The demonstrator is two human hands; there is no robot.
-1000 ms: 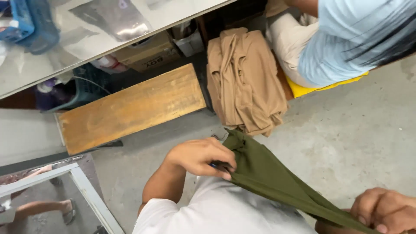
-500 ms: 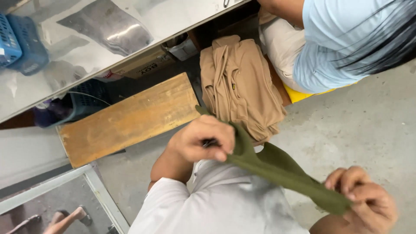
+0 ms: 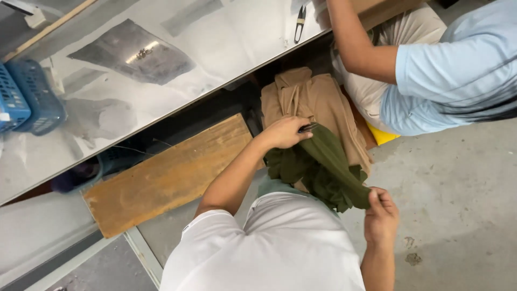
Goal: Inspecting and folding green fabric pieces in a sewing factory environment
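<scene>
Two hands on one olive-green garment (image 3: 318,167). Left hand (image 3: 285,132) fingers (image 3: 297,125) are curled shut over its upper edge, with a small dark metal tool, probably thread snips (image 3: 308,127), pinched under them. Right hand (image 3: 380,214) fingers (image 3: 377,198) are closed on the lower bunched end. Half a second ago the cloth ran as a taut strip between the hands; now it hangs slack and bunched, hands closer together, left hand moved up over the tan garment pile (image 3: 318,105). Reads as: stretch-and-check done, piece being gathered up. Green garment sits against the tan pile, above the person's lap, below the shiny table (image 3: 177,70) edge. Wooden board (image 3: 167,178) left; a co-worker in a light blue shirt (image 3: 458,70) upper right.
</scene>
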